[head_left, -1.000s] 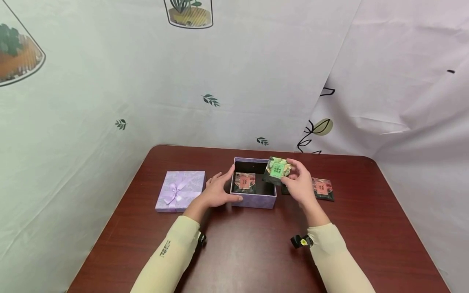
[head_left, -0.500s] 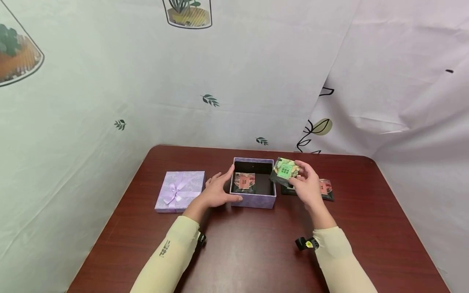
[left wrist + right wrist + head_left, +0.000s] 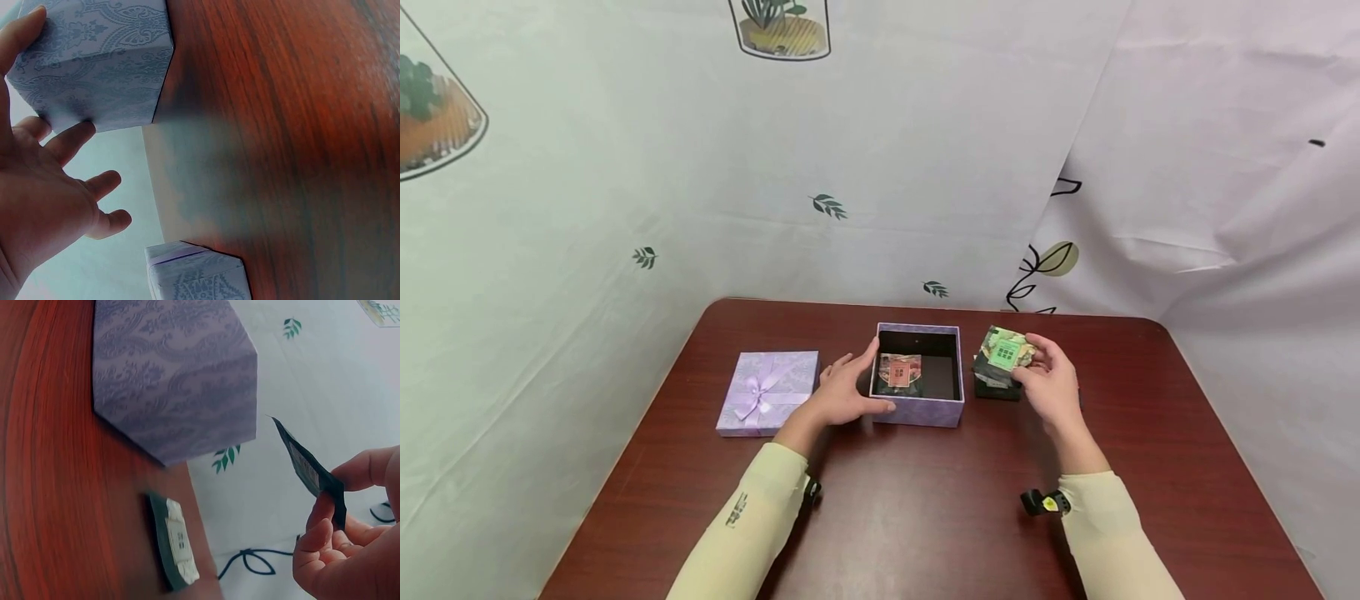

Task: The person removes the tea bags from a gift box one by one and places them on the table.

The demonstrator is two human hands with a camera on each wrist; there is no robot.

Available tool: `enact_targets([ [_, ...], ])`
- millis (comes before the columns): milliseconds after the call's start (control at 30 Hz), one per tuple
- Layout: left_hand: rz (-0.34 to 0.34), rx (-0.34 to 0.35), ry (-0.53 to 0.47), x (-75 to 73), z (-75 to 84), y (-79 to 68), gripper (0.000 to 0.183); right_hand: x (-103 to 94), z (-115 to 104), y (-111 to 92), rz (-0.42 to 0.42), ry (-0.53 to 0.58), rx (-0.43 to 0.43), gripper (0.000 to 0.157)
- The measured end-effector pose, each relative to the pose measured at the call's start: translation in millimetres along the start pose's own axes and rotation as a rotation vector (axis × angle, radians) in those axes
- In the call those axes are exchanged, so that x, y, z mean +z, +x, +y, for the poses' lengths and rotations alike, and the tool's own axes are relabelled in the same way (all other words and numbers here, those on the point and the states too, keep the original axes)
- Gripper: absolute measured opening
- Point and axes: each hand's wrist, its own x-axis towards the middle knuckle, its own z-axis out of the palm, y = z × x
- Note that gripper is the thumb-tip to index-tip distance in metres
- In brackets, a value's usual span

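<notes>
My right hand [image 3: 1054, 390] pinches a green-labelled food sachet [image 3: 1002, 353] by its right edge, thumb below and fingers behind. In the right wrist view the held sachet [image 3: 306, 465] is tilted, seen nearly edge-on above the table. Beneath it another dark sachet [image 3: 997, 392] lies on the table, partly covered. My left hand [image 3: 844, 392] is spread against the left side of a lidless purple box [image 3: 917, 412], thumb at its front and index finger near the rear. Inside the box, to the left, lies a red-labelled sachet [image 3: 900, 375].
The purple lid [image 3: 767, 392] with a ribbon bow lies left of my left hand. Further right, a red-labelled sachet is almost wholly hidden behind my right hand. The brown table [image 3: 910, 517] ends at a hanging printed cloth [image 3: 880, 150].
My right hand has carried the green-labelled sachet from over the box's right side rightward, to above the sachet on the table. My left hand stays at the box.
</notes>
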Motion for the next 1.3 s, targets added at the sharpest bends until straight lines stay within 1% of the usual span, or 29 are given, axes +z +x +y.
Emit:
enact_targets([
  [133,0.004,-0.005,0.002,0.4,0.1,-0.1,0.116,-6.9,3,0,0.018,-0.016,0.006,0.061],
  [533,-0.006,-0.014,0.007,1.0,-0.4,0.1,0.116,-33.5,16,4,-0.025,-0.056,0.027,0.059],
  [900,-0.003,-0.011,0.014,0.8,-0.5,0.8,0.116,-58.8,23,10,-0.033,-0.112,0.023,0.058],
  [1300,-0.01,-0.017,0.014,-1.3,1.5,1.4,0.116,-86.5,38,18,-0.043,-0.205,0.078,0.06],
])
